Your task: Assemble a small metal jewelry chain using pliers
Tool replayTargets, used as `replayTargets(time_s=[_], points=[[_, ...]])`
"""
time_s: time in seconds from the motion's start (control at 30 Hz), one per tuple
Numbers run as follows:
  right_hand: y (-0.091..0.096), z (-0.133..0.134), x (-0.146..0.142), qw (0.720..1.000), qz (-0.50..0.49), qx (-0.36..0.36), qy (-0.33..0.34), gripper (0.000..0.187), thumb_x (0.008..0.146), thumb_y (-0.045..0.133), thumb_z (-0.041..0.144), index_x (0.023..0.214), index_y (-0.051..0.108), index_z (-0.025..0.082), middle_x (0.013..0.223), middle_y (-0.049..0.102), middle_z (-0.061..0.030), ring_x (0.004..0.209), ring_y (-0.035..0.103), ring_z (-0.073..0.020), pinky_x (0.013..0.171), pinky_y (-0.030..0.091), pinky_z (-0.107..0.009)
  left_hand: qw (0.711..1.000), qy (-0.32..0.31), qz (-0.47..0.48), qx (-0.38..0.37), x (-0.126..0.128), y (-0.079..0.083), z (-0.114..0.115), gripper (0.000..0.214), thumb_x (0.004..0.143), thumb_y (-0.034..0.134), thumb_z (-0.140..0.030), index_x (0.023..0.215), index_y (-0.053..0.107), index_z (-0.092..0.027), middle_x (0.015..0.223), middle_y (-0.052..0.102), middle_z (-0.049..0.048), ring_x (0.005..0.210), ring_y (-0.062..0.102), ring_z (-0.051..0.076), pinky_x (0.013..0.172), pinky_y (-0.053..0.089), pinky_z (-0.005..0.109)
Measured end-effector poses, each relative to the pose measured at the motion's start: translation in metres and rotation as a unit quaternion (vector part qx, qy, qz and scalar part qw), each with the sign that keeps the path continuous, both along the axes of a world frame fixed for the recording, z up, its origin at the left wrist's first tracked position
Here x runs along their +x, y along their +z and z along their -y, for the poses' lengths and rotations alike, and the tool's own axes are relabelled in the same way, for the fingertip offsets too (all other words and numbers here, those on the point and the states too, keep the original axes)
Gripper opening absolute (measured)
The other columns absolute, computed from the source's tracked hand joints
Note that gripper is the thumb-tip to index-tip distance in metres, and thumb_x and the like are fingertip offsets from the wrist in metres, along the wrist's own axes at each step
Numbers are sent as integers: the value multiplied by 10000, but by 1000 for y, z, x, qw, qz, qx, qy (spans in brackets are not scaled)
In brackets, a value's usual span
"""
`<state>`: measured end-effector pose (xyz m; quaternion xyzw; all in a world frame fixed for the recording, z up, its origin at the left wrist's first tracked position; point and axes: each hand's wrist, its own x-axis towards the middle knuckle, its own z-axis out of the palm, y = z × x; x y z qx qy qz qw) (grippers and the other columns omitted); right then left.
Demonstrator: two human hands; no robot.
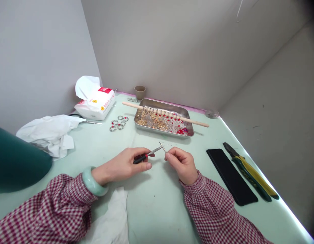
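Note:
My left hand (pixel 126 162) is closed around the dark handles of a small pair of pliers (pixel 154 151) with thin pointed metal jaws. Between finger and thumb, my right hand (pixel 181 164) pinches a short twisted wire (pixel 164 149), silvery and looped along its length. The tips of the pliers meet this wire near its middle, and its free end sticks up beyond them. Behind the hands is a metal tray (pixel 167 133) of gold, clear and red beads. A wooden stick (pixel 197 122) lies across it, with a row of small rings around its middle.
Several beaded rings (pixel 120 124) lie left of the tray. Further left are scissors (pixel 92 122), a tissue pack (pixel 94 105) and crumpled tissue (pixel 49 132). A brown cup (pixel 140 91) stands behind. At right lie a black case (pixel 231 176) and large yellow-green pliers (pixel 250 174).

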<state>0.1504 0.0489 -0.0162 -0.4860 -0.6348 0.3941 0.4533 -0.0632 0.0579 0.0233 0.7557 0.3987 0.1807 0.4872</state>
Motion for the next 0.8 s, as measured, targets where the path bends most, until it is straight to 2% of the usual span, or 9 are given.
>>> replayTargets(time_s=[0.13, 0.4, 0.67, 0.8], points=[[0, 0, 0, 1000, -19, -16, 2, 216, 788, 553, 312, 623, 556, 172, 459, 366, 68, 421, 283, -71, 399, 233, -212, 1000, -9, -4, 16, 0, 0, 2, 315, 829, 527, -389, 1027, 595, -155, 796, 554, 14, 706, 482, 142, 640, 388, 250], [3, 2, -3, 1000, 12, 0, 4, 212, 775, 550, 299, 605, 544, 174, 464, 369, 65, 432, 292, -72, 409, 240, -212, 999, 9, -24, 39, 1, -3, 1, 330, 856, 467, -408, 992, 638, -160, 873, 638, 41, 765, 537, 172, 686, 413, 267], [1, 2, -1, 999, -20, -20, 30, 233, 814, 536, 329, 644, 549, 170, 466, 392, 64, 427, 312, -71, 418, 256, -212, 1000, 2, 26, 0, 1, -3, 1, 331, 865, 469, -402, 1043, 641, -182, 985, 661, 31, 914, 566, 194, 803, 423, 277], [1, 2, -1, 996, -58, -46, 46, 242, 811, 543, 350, 655, 556, 165, 451, 395, 66, 413, 313, -70, 414, 244, -212, 999, 8, 30, -18, 1, 2, 2, 328, 863, 478, -380, 1084, 632, -192, 1005, 660, 23, 922, 567, 188, 772, 429, 256]])
